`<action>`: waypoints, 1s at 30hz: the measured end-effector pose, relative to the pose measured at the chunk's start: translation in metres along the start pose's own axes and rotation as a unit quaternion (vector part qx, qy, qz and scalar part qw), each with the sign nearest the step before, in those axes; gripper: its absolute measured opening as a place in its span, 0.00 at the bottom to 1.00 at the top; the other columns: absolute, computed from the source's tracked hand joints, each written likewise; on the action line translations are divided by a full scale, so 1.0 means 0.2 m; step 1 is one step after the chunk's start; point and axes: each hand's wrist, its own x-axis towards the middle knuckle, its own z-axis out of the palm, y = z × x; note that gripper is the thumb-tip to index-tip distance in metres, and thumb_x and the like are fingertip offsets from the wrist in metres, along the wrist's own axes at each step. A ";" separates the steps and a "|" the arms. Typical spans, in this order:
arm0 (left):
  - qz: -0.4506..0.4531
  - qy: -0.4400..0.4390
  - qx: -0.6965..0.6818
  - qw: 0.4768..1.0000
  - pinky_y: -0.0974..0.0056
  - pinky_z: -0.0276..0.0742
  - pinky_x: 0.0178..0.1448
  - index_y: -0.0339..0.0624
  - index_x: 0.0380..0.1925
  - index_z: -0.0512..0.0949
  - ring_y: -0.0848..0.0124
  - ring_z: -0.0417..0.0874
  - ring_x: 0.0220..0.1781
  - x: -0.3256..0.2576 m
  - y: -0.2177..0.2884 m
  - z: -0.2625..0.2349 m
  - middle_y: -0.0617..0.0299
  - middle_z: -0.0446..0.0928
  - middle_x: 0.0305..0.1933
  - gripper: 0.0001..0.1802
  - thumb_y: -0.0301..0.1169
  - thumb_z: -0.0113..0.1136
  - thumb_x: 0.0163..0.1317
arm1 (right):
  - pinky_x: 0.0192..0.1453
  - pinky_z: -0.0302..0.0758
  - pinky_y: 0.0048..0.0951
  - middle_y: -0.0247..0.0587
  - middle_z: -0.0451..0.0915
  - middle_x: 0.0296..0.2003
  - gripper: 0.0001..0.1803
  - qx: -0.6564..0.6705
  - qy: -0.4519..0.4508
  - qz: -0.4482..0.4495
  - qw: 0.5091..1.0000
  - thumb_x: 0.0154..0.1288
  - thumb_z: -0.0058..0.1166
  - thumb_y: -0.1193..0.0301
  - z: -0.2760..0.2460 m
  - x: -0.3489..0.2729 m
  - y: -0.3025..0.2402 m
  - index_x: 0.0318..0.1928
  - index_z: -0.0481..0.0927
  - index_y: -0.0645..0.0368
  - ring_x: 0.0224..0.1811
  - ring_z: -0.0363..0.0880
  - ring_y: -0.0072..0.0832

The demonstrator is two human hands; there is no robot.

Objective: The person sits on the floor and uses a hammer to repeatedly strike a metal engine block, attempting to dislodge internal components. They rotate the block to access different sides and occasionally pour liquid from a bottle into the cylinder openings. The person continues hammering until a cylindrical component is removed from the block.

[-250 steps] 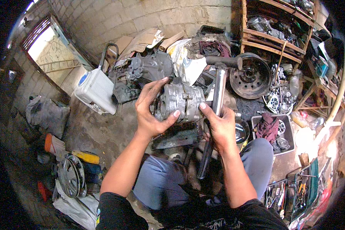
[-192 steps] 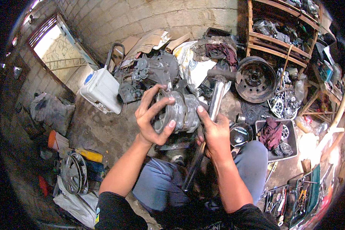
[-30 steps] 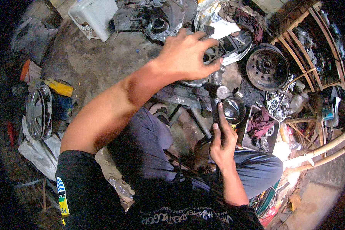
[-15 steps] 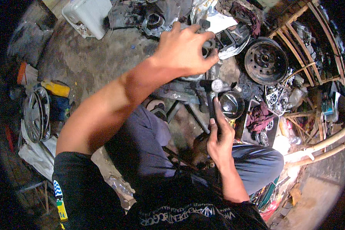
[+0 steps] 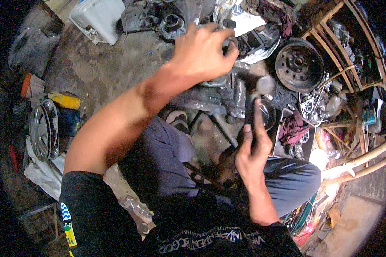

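Observation:
My right hand [image 5: 255, 154] is closed round the dark handle of a hammer, its index finger stretched along it. The hammer's round metal head [image 5: 265, 85] points away from me and is smeared by motion. Farther off and to the left, my left hand [image 5: 203, 53] has its fingers bent over a greasy metal part. What those fingers grip is hidden beneath the hand. Metal machine pieces [image 5: 239, 96] lie just below it, on a low metal stand [image 5: 201, 103]. A dark round bowl [image 5: 268, 115] sits partly behind the hammer handle.
To the right are a steel wheel rim [image 5: 299, 64], a tray [image 5: 311, 145] with a maroon rag [image 5: 294, 128], and a wooden rack [image 5: 336, 55]. A large dark casing [image 5: 146, 21] and a white container [image 5: 101, 21] stand at the back. Wheel covers [image 5: 40, 130] lean at left.
The hammer has moved right, away from the metal pieces, and my right hand has shifted slightly right with it. My left hand has moved a little left.

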 end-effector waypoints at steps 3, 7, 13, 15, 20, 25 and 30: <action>-0.004 0.014 -0.014 1.000 0.47 0.81 0.56 0.46 0.48 0.85 0.42 0.85 0.46 0.01 -0.03 0.01 0.46 0.84 0.47 0.18 0.40 0.60 0.61 | 0.76 0.59 0.36 0.60 0.67 0.71 0.29 -0.008 0.064 -0.052 0.997 0.70 0.39 0.85 0.01 -0.01 -0.04 0.72 0.62 0.71 0.74 0.66 0.41; -0.033 0.005 -0.011 0.999 0.47 0.81 0.57 0.44 0.47 0.85 0.43 0.85 0.47 0.01 -0.02 0.00 0.45 0.84 0.47 0.18 0.39 0.60 0.61 | 0.59 0.77 0.43 0.63 0.78 0.59 0.35 -0.034 0.002 -0.026 0.999 0.65 0.46 0.86 0.11 -0.01 0.05 0.74 0.65 0.57 0.51 0.83 0.56; -0.030 0.019 -0.005 0.999 0.49 0.80 0.58 0.44 0.49 0.85 0.45 0.85 0.50 0.00 -0.05 0.01 0.44 0.84 0.49 0.18 0.39 0.59 0.63 | 0.55 0.78 0.42 0.63 0.78 0.59 0.35 -0.042 0.098 -0.089 0.990 0.66 0.48 0.86 0.05 0.02 -0.02 0.74 0.64 0.59 0.52 0.84 0.53; -0.043 0.004 -0.005 0.999 0.49 0.80 0.59 0.44 0.49 0.84 0.46 0.85 0.50 0.02 -0.07 0.01 0.44 0.83 0.49 0.18 0.39 0.58 0.63 | 0.57 0.78 0.40 0.64 0.79 0.58 0.36 -0.058 0.067 -0.060 0.994 0.65 0.48 0.86 0.05 0.01 -0.05 0.74 0.63 0.59 0.53 0.83 0.54; -0.065 -0.033 -0.004 0.997 0.48 0.79 0.60 0.44 0.49 0.84 0.43 0.84 0.51 0.02 -0.02 0.00 0.44 0.83 0.50 0.19 0.41 0.57 0.63 | 0.59 0.77 0.42 0.66 0.79 0.57 0.36 -0.046 0.020 0.009 0.999 0.64 0.46 0.87 0.08 0.01 0.05 0.74 0.63 0.60 0.57 0.81 0.56; -0.040 -0.005 0.017 0.999 0.47 0.79 0.60 0.44 0.50 0.84 0.43 0.84 0.51 0.03 -0.03 0.02 0.45 0.83 0.51 0.20 0.42 0.57 0.63 | 0.75 0.61 0.34 0.60 0.65 0.71 0.32 -0.026 0.081 -0.056 0.995 0.67 0.40 0.88 0.04 0.01 -0.05 0.72 0.62 0.71 0.74 0.66 0.43; -0.055 -0.022 0.057 0.997 0.46 0.78 0.60 0.43 0.51 0.83 0.41 0.83 0.51 0.04 0.02 0.01 0.44 0.82 0.52 0.21 0.41 0.57 0.64 | 0.43 0.77 0.46 0.63 0.80 0.30 0.37 -0.045 -0.003 0.053 0.998 0.67 0.48 0.85 0.10 0.00 0.05 0.76 0.63 0.51 0.30 0.79 0.50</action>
